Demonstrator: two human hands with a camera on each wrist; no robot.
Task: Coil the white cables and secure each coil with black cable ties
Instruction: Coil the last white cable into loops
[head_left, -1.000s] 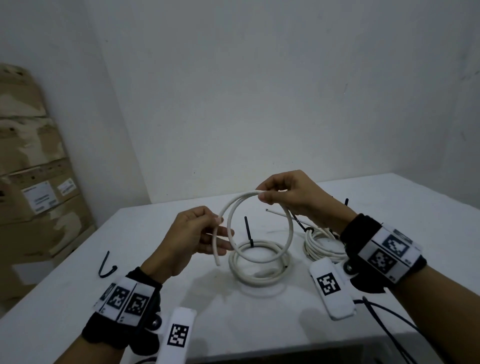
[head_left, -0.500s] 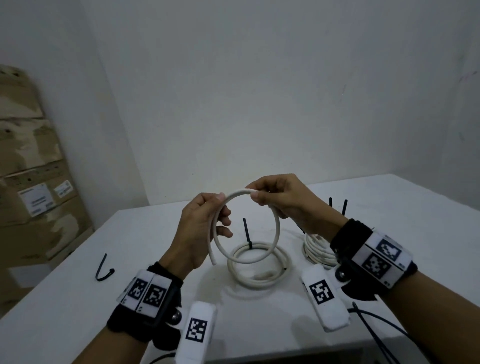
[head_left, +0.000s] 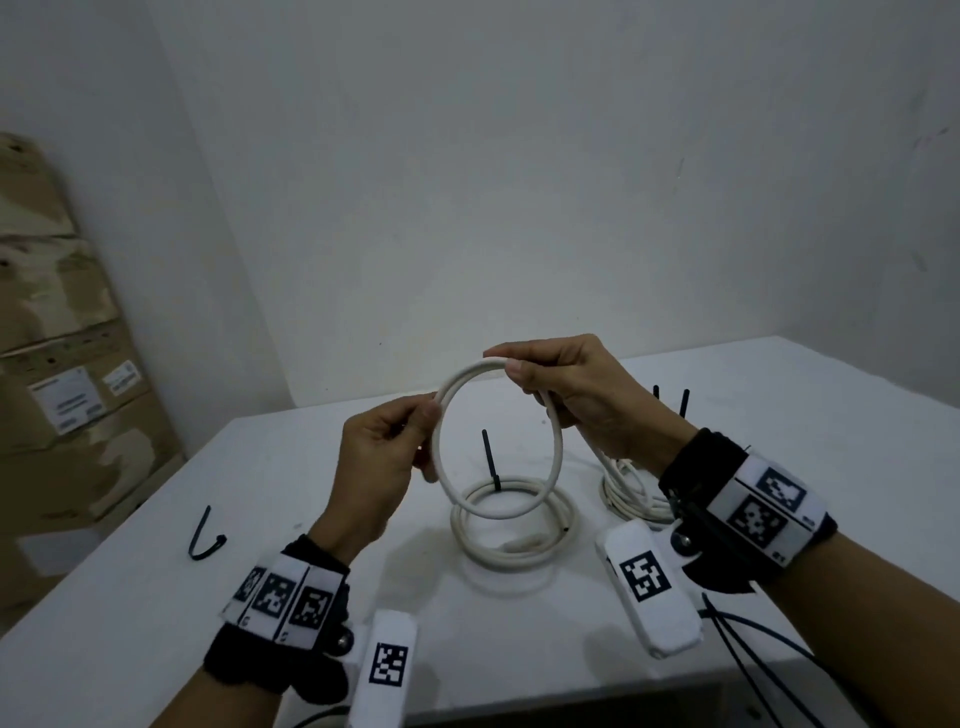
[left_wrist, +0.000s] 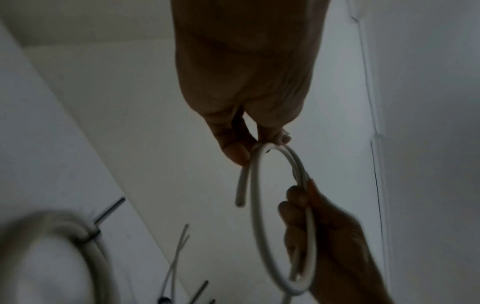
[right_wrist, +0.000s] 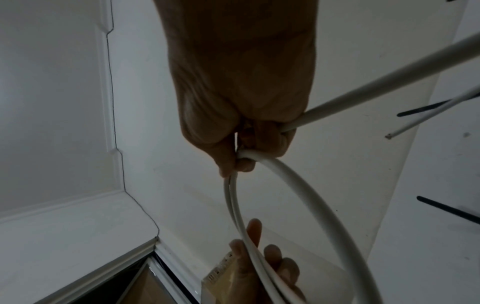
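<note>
Head view: pinching white cable (head_left: 498, 447) loop between left hand (head_left: 382, 462) and right hand (head_left: 576, 400). Keeping turns stacked, feeding slack evenly, holding crossings tight above counter (head_left: 156, 571).

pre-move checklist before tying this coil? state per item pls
1. Left hand grips the coil in hand: ok.
2. Right hand pinches its top: ok.
3. Cable fully wound: not ok, a straight run passes the right hand in the right wrist view.
4. Free end tucked in: not ok.
5. Loose black cable tie on the table: ok, but both hands busy.
6. Tied coil clear below: ok.
</note>
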